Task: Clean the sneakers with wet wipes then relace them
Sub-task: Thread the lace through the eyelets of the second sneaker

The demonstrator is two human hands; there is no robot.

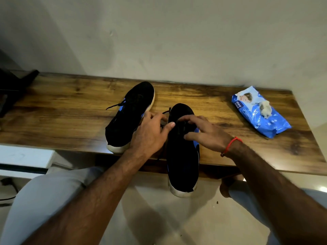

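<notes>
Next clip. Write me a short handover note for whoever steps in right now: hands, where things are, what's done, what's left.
Left hand and right hand: both at the laces of the near sneaker, whose heel hangs over the table edge; grip unclear.
Far sneaker: on the table, lace loose.
Wipes pack: at right, crumpled used wipe on top.
Done: wiping, apparently.
Left: lacing both.

Two sneakers: far-left sneaker (131, 114) black upper, blue side patch, off-white sole, black lace. Near sneaker (183, 152) same black, blue accents on its right side, off-white heel sole. Table (62, 114) brown wood grain with dark streaks. Wipes pack (260, 114) far right, glossy blue and white, white "mee mee" lettering; crumpled wipe (265, 109) on it whitish-grey. Right wrist thread (231, 145) red. Wall (177, 32) plain grey-beige.
</notes>
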